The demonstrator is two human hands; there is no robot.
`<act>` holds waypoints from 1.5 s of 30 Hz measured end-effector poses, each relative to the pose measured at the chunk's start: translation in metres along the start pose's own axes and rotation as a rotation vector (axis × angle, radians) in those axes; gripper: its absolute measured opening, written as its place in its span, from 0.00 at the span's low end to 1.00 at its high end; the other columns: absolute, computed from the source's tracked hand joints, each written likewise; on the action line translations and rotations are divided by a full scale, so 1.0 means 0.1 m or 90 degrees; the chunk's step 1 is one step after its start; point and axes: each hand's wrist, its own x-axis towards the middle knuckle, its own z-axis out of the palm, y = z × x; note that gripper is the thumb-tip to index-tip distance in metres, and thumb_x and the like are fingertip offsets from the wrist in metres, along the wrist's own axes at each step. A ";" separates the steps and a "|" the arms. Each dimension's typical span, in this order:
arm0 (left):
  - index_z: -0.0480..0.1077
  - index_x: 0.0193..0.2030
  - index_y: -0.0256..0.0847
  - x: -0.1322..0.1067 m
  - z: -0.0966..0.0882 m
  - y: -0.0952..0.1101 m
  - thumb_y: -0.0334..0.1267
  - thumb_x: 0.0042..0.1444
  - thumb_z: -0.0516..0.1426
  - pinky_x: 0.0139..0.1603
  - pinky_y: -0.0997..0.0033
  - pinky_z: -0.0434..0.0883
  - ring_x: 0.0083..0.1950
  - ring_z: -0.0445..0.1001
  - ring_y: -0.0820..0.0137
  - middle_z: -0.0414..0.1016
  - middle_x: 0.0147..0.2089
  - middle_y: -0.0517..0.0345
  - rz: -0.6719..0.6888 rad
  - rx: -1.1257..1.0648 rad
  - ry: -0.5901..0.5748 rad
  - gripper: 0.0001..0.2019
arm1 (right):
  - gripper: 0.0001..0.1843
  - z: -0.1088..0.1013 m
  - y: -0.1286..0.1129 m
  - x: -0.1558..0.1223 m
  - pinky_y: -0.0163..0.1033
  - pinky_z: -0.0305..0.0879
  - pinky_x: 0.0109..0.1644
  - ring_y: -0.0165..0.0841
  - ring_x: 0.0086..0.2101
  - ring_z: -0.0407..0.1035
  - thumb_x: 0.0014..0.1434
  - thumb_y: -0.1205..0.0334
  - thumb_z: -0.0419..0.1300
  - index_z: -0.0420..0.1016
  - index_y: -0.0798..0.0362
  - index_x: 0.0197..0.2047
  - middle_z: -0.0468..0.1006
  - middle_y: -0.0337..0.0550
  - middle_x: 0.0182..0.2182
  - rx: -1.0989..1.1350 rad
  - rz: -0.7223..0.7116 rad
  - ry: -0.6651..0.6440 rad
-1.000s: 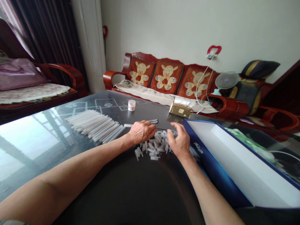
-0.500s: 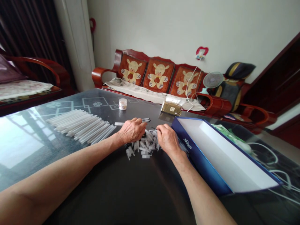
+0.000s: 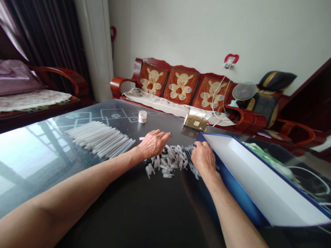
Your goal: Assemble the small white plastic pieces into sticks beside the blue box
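Right-hand shift: right hand (image 3: 204, 156) now beside the blue box (image 3: 240, 196); 0.5 s ago it was at the right edge of the pile of short pieces (image 3: 169, 160), pinching a thin dark item.
White tubes: row of slender tubes (image 3: 100, 137), lying side by side on the left part of the worktop (image 3: 144, 213), unchanged in layout; neither hand touches them.
Small jar: white jar (image 3: 142, 117), upright near the far edge, apart from both hands.
Left hand: left hand (image 3: 152, 144), narrow, fingers curled round a dark-tipped piece (image 3: 168, 133) that juts out to the right; 1 tip shows where 2 showed earlier. A pale end (image 3: 141, 138) shows on the opposite side; whether it belongs to the same piece cannot be told.
Pile: short whitish pieces, some dark parts among them, loosely heaped between the 2 hands.
Dark rods: thin dark rods (image 3: 191, 162), between pile and right hand, more exposed than 0.5 s ago.
Right-hand grip: fingers drawn in, narrow; contents hidden, so a hold cannot be told.
Blue box: pale inside, just right of the rods; contact with the right hand unclear.
Meaning: handling now appears divided, left hand keeping its piece, right hand at the rods.
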 end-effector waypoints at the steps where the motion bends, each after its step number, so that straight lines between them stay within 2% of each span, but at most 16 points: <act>1: 0.67 0.51 0.37 0.03 -0.04 0.00 0.31 0.60 0.46 0.42 0.67 0.67 0.37 0.68 0.67 0.72 0.34 0.53 0.003 -0.023 0.023 0.15 | 0.16 0.01 -0.04 0.00 0.42 0.64 0.46 0.41 0.41 0.69 0.58 0.69 0.49 0.74 0.59 0.45 0.73 0.55 0.39 0.064 -0.039 0.040; 3: 0.67 0.48 0.37 0.09 -0.16 -0.01 0.32 0.61 0.46 0.45 0.68 0.67 0.40 0.69 0.68 0.73 0.36 0.53 -0.017 -0.095 0.088 0.12 | 0.15 0.04 -0.12 0.01 0.42 0.64 0.48 0.38 0.41 0.70 0.58 0.67 0.49 0.74 0.57 0.44 0.75 0.52 0.39 0.217 -0.092 0.097; 5: 0.67 0.46 0.37 0.15 -0.26 -0.01 0.35 0.62 0.47 0.46 0.70 0.67 0.42 0.70 0.70 0.74 0.39 0.53 -0.089 -0.209 0.170 0.10 | 0.13 0.07 -0.21 0.01 0.42 0.66 0.47 0.37 0.40 0.71 0.58 0.64 0.51 0.74 0.55 0.42 0.77 0.49 0.38 0.389 -0.070 0.105; 8: 0.66 0.44 0.38 0.23 -0.32 0.00 0.40 0.61 0.51 0.41 0.74 0.68 0.39 0.72 0.73 0.74 0.40 0.55 -0.220 -0.470 0.248 0.09 | 0.15 0.10 -0.34 0.00 0.37 0.69 0.33 0.35 0.33 0.73 0.58 0.53 0.55 0.74 0.54 0.41 0.79 0.46 0.34 0.685 0.117 0.002; 11: 0.65 0.42 0.37 0.27 -0.26 0.03 0.44 0.57 0.55 0.37 0.74 0.70 0.40 0.73 0.71 0.75 0.41 0.53 -0.265 -0.747 0.257 0.13 | 0.19 0.07 -0.43 0.00 0.30 0.64 0.21 0.32 0.28 0.74 0.54 0.46 0.60 0.73 0.56 0.38 0.80 0.47 0.31 0.966 0.330 -0.122; 13: 0.65 0.41 0.36 0.27 -0.21 0.06 0.46 0.54 0.58 0.36 0.74 0.71 0.41 0.74 0.70 0.76 0.41 0.52 -0.294 -0.863 0.243 0.15 | 0.18 0.04 -0.45 0.01 0.28 0.62 0.19 0.30 0.25 0.73 0.50 0.49 0.64 0.72 0.56 0.34 0.80 0.47 0.29 1.086 0.427 -0.148; 16: 0.66 0.40 0.36 0.25 -0.16 0.09 0.46 0.52 0.59 0.35 0.74 0.71 0.40 0.74 0.70 0.76 0.43 0.51 -0.320 -0.921 0.210 0.16 | 0.13 0.01 -0.42 0.07 0.25 0.62 0.18 0.26 0.23 0.72 0.49 0.56 0.67 0.71 0.56 0.30 0.79 0.42 0.25 1.173 0.529 -0.127; 19: 0.69 0.41 0.34 0.21 -0.14 0.07 0.43 0.53 0.58 0.34 0.74 0.71 0.36 0.75 0.70 0.77 0.39 0.51 -0.300 -0.853 0.132 0.14 | 0.11 0.02 -0.34 0.11 0.24 0.62 0.18 0.23 0.20 0.69 0.50 0.60 0.67 0.70 0.56 0.28 0.75 0.37 0.20 1.202 0.586 -0.091; 21: 0.71 0.41 0.34 0.18 -0.14 0.03 0.40 0.54 0.56 0.35 0.74 0.70 0.34 0.75 0.70 0.77 0.33 0.53 -0.267 -0.708 0.052 0.12 | 0.10 0.04 -0.30 0.13 0.24 0.62 0.19 0.23 0.20 0.69 0.48 0.63 0.68 0.69 0.56 0.27 0.73 0.35 0.19 1.203 0.584 -0.049; 25: 0.73 0.40 0.37 0.14 -0.19 0.02 0.36 0.56 0.52 0.37 0.72 0.69 0.36 0.76 0.68 0.78 0.36 0.52 -0.131 -0.292 -0.091 0.10 | 0.16 0.07 -0.33 0.09 0.25 0.64 0.21 0.24 0.22 0.70 0.40 0.64 0.71 0.70 0.54 0.31 0.74 0.32 0.20 1.185 0.470 0.008; 28: 0.72 0.35 0.38 0.14 -0.23 0.08 0.39 0.61 0.48 0.34 0.74 0.67 0.34 0.75 0.68 0.77 0.33 0.52 -0.098 -0.198 -0.160 0.13 | 0.19 0.08 -0.42 0.04 0.25 0.63 0.22 0.24 0.25 0.71 0.38 0.62 0.71 0.72 0.54 0.34 0.76 0.33 0.24 1.158 0.382 -0.016; 32: 0.72 0.29 0.39 0.16 -0.24 0.13 0.40 0.61 0.47 0.29 0.78 0.63 0.26 0.71 0.73 0.74 0.25 0.58 -0.144 -0.389 -0.192 0.16 | 0.19 0.07 -0.50 -0.01 0.26 0.66 0.27 0.25 0.30 0.72 0.40 0.61 0.70 0.72 0.53 0.37 0.79 0.38 0.35 1.171 0.289 -0.107; 35: 0.72 0.28 0.38 0.18 -0.22 0.13 0.39 0.60 0.49 0.27 0.79 0.62 0.24 0.69 0.75 0.73 0.23 0.61 -0.201 -0.455 -0.203 0.15 | 0.20 0.07 -0.51 -0.02 0.30 0.69 0.32 0.27 0.33 0.73 0.41 0.62 0.68 0.72 0.51 0.40 0.79 0.38 0.38 1.204 0.289 -0.137; 39: 0.73 0.36 0.37 0.15 -0.16 0.19 0.37 0.58 0.51 0.30 0.76 0.64 0.30 0.72 0.71 0.74 0.29 0.57 -0.236 -0.268 -0.116 0.10 | 0.16 0.06 -0.56 -0.05 0.32 0.69 0.29 0.30 0.32 0.73 0.44 0.56 0.67 0.71 0.52 0.36 0.78 0.38 0.31 1.220 0.364 -0.153; 42: 0.71 0.41 0.37 0.10 -0.12 0.26 0.36 0.60 0.49 0.31 0.74 0.66 0.34 0.73 0.68 0.73 0.36 0.52 -0.185 -0.139 -0.108 0.11 | 0.16 0.06 -0.63 -0.07 0.30 0.68 0.26 0.30 0.30 0.73 0.44 0.54 0.68 0.71 0.54 0.32 0.77 0.38 0.27 1.205 0.405 -0.172; 45: 0.69 0.42 0.36 0.06 -0.08 0.32 0.33 0.62 0.46 0.31 0.72 0.68 0.36 0.73 0.67 0.70 0.38 0.50 -0.120 -0.072 -0.117 0.11 | 0.16 0.06 -0.67 -0.08 0.30 0.66 0.24 0.29 0.27 0.72 0.42 0.55 0.70 0.71 0.54 0.29 0.76 0.38 0.24 1.206 0.458 -0.154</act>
